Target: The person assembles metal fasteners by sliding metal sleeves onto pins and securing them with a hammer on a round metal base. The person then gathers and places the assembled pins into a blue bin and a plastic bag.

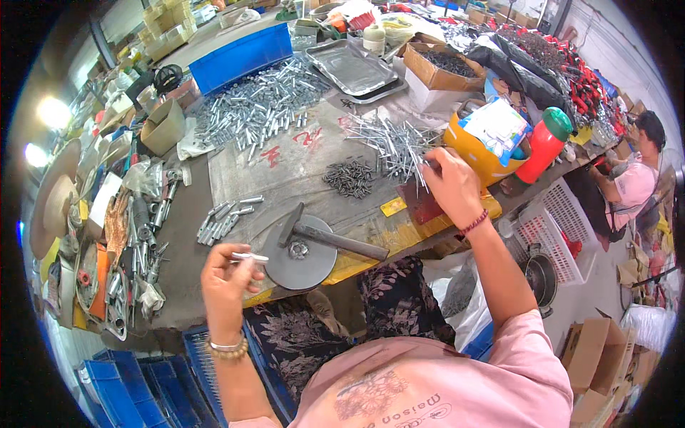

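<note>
My left hand [230, 282] is raised near the table's front edge, left of the round grey disc [314, 269]. A short shiny metal tube [251, 257] is pinched between its thumb and fingers. My right hand [457, 184] is at the right end of a heap of long thin metal rods [389, 143]. Its fingers are closed together at the rods; what they grip, if anything, is not clear. A hammer [339, 240] lies across the disc. Beside the rods is a pile of small dark pins [349, 178]. Several metal tubes [227, 220] lie in a group left of the disc.
A large heap of metal tubes [260, 100] spreads before a blue bin [242, 57]. Right of the rods stand a yellow bucket [471, 146] and a red bottle with green lid [544, 146]. Tools [146, 235] crowd the left side. A person [635, 175] sits at far right.
</note>
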Demonstrator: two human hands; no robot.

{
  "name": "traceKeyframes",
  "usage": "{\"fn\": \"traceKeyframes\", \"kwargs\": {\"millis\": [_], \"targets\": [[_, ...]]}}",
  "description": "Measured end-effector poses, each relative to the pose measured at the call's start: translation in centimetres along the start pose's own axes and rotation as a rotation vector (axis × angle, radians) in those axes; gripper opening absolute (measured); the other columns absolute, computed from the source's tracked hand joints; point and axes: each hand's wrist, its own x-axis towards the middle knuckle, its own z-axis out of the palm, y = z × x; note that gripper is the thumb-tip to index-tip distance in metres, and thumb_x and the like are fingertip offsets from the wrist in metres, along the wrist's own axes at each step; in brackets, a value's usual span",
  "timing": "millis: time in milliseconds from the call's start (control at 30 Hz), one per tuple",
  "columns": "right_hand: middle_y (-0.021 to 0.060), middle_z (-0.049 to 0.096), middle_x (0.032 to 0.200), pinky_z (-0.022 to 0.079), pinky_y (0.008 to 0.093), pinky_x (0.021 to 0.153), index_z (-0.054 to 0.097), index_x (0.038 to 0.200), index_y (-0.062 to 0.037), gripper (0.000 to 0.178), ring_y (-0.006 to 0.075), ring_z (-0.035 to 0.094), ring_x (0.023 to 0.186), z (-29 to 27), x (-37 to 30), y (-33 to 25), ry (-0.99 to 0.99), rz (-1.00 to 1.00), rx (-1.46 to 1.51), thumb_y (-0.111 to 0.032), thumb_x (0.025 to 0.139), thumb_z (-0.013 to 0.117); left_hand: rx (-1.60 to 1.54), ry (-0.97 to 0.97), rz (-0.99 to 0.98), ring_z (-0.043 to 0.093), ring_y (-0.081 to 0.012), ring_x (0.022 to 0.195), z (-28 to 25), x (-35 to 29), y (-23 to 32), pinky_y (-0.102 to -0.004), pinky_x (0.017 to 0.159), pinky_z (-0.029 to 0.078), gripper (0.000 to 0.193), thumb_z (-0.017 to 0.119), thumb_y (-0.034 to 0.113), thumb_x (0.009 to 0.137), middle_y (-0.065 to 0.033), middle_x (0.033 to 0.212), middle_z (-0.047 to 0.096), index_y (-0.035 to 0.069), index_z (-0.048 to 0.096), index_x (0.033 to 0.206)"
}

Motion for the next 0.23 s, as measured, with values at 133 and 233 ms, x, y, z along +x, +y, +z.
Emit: {"fn": "traceKeyframes", "kwargs": {"millis": [133, 233], "targets": [[0.014, 0.073, 0.105, 0.056, 0.0468, 0.083, 0.068, 0.099, -0.0068, 0.024, 0.0366, 0.071, 0.098, 1.8, 1.7, -0.3, -0.127, 0.072, -0.088, -0.026, 0.088, 0.077, 0.087, -0.088, -0.069, 0.063, -0.0046, 0.074, 2.8, -1.4, 0.1, -0.0185, 0.06, 0.05, 0.021, 0.071, 0.002, 0.094, -0.0001, 0.091, 0.07, 0.004, 0.068, 0.115], [0.0149, 0.074, 0.105, 0.056, 0.0483, 0.084, 0.069, 0.098, -0.0059, 0.029, 0.0368, 0.071, 0.099, 1.4, 1.5, -1.1, -0.267, 0.094, -0.076, -0.031, 0.087, 0.079, 0.262, -0.153, 0.059, 0.062, -0.0045, 0.069, 3.0, -1.8, -1.0, -0.0211, 0.058, 0.049, 0.018, 0.071, 0.006, 0.097, 0.0004, 0.086, 0.067, 0.006, 0.069, 0.115]]}}
